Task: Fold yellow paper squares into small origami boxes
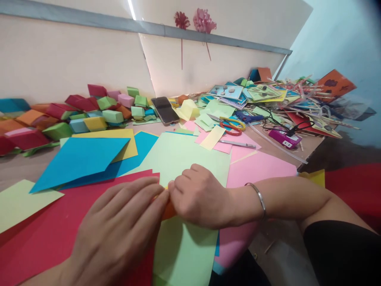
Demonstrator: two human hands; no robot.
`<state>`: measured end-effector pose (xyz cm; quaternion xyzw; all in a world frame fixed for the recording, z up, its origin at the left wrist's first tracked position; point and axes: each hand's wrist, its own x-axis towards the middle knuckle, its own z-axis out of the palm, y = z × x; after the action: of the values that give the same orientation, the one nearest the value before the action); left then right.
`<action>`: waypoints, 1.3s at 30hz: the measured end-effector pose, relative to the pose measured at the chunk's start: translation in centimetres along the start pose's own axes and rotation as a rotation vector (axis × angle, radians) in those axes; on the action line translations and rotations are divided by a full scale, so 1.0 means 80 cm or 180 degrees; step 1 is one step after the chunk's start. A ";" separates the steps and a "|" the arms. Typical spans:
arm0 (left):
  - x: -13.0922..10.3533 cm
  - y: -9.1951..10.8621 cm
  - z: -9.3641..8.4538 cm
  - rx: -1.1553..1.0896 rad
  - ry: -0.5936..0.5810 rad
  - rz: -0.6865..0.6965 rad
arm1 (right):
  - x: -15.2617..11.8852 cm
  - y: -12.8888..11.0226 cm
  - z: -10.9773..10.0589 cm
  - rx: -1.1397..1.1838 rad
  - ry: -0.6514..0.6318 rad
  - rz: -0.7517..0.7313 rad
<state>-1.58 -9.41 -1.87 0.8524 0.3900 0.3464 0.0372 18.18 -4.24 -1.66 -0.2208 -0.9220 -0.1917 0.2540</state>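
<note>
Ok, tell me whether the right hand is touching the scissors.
Apart: the head view shows pale green paper between the right hand and the scissors, which lie farther back.

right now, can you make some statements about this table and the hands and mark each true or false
1. A silver-coloured bangle is on the right wrist. True.
2. The two hands are far apart. False: the left hand and right hand meet at a small orange piece, mostly hidden between them.
3. The glue gun is red. False: the glue gun is blue.
4. A dark red flower and a pink flower are at the grey rail. True.
5. The purple power adapter is left of the smartphone. False: the purple power adapter is to the right of the smartphone.
</note>
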 end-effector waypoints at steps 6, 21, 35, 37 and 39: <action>0.043 -0.010 0.014 -0.2738 -0.0260 -0.2509 | 0.013 0.034 -0.011 0.1645 -0.0450 0.1380; 0.039 -0.003 0.042 -0.4926 -0.1546 -0.3187 | 0.002 0.041 0.009 0.1773 -0.0493 0.0827; 0.037 0.000 0.043 -0.5085 -0.1494 -0.3122 | 0.003 0.044 0.005 0.2000 -0.0667 0.0852; 0.039 0.001 0.041 -0.5042 -0.1461 -0.3185 | 0.005 0.048 0.006 0.2163 -0.0819 0.0944; 0.039 0.001 0.042 -0.5077 -0.1486 -0.3206 | 0.005 0.050 0.007 0.2175 -0.0931 0.1010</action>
<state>1.98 -6.58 -2.66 0.3573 0.3427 0.2747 0.8243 19.63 -0.55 -0.93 -0.2882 -0.9135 0.2009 0.2053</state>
